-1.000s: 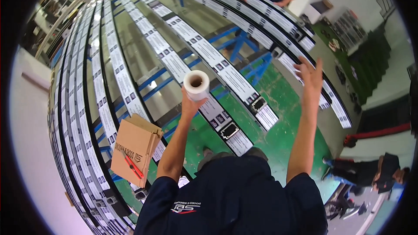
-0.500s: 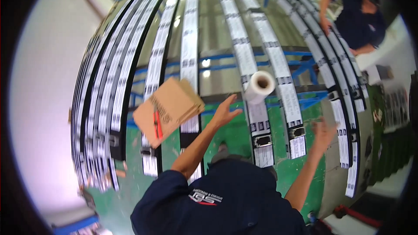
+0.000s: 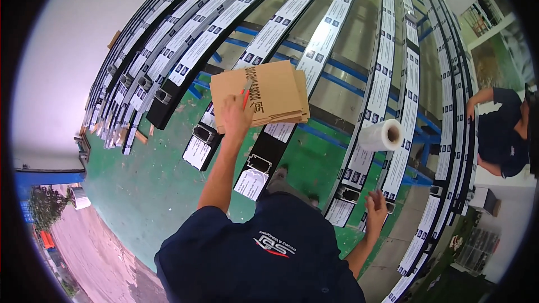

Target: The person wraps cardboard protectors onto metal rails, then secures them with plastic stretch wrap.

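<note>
A stack of brown cardboard sheets [image 3: 281, 87] lies across two of the long profiles. On top of it my left hand [image 3: 236, 116] has its fingers closed round a red utility knife [image 3: 246, 96], whose grey tip points away from me; part of the handle is hidden by the fingers. My right hand [image 3: 377, 211] is raised beside the end of a profile [image 3: 347, 195], fingers bent but apart, with nothing seen in them. Beyond that hand, a roll of clear plastic film [image 3: 382, 136] lies on its side across the profiles.
Long dark profiles covered in white printed film [image 3: 281, 28] run away from me on blue racks [image 3: 342, 70]. More profiles [image 3: 185, 50] are packed at the left. A co-worker [image 3: 499, 129] stands at the far right. Wood offcuts [image 3: 140, 136] lie on the green floor [image 3: 129, 191].
My left hand has moved onto the cardboard and taken hold of the utility knife that lay there. My right hand has drawn nearer to my body. The whole view has swung left.
</note>
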A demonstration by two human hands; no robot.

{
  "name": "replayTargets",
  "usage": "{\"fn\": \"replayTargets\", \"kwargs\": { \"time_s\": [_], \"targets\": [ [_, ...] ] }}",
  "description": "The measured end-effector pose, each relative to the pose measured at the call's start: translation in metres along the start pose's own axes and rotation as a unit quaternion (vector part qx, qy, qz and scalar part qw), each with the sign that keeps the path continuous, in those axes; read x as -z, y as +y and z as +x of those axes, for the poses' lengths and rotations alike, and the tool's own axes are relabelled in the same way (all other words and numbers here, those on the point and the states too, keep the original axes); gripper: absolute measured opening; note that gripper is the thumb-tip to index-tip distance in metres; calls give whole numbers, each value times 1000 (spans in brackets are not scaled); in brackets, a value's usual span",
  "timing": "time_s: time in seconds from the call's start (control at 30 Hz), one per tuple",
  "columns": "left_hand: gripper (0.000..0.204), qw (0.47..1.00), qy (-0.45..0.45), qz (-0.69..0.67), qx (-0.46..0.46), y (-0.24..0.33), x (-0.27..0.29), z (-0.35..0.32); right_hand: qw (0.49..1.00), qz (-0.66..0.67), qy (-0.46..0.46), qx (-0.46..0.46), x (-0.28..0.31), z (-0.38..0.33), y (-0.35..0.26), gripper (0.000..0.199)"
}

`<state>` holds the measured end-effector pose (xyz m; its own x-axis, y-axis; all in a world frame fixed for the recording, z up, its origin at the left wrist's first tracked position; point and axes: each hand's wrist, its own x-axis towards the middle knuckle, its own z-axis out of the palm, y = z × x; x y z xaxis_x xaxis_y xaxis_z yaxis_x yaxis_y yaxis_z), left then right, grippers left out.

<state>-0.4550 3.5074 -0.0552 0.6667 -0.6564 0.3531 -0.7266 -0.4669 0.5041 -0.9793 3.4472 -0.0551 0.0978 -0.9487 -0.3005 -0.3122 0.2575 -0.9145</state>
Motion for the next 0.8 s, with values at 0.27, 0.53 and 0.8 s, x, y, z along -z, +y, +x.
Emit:
{"fn": "replayTargets", "kwargs": {
  "time_s": [0.27,0.53,0.8],
  "targets": [
    [31,992,-79,50,82,-49,-21,-8,990,17,115,82,7,11,-47,68],
    [25,999,-26,-20,36,-53,-4,15,998,-2,42,46,-18,2,-34,60],
    [30,997,67,18,33,-105,-15,45,995,-62,-65,33,-80,13,-59,59]
  ]
}}
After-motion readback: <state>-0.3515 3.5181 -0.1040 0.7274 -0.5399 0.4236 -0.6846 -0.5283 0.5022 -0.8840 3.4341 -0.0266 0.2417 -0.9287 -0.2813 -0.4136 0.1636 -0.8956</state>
